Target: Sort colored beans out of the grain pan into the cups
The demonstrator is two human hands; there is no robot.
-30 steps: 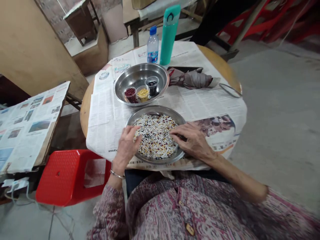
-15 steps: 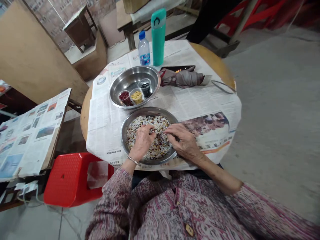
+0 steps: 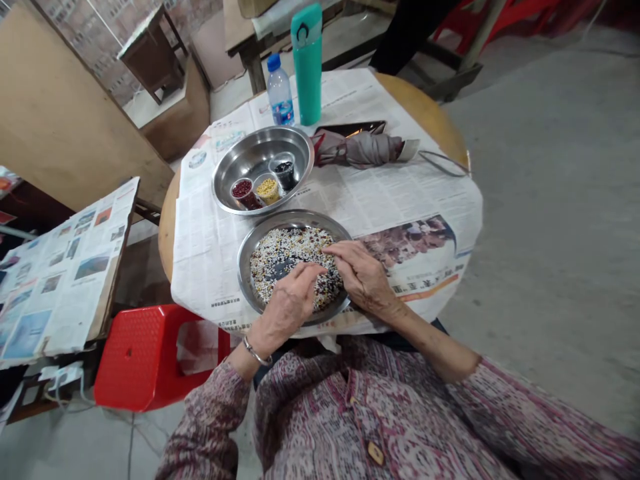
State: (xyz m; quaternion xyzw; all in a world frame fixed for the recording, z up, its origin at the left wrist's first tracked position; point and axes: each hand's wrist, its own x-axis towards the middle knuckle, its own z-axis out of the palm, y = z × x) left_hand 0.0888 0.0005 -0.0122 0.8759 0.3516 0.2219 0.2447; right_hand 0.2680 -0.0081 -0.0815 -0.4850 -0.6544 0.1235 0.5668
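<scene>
Pan rim (image 3: 241,267) circles grain mix (image 3: 273,250) under left hand (image 3: 287,307) and right hand (image 3: 363,277).

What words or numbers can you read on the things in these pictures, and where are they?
Newspaper on the round table: columns of small print, too small to read.
Large dark headline on that newspaper: too blurred to read.
Blue label on the water bottle: too small to read.
Dark curved sign on the teal flask: no letters I can make out.
Newspaper on the side table: too small to read.
</scene>
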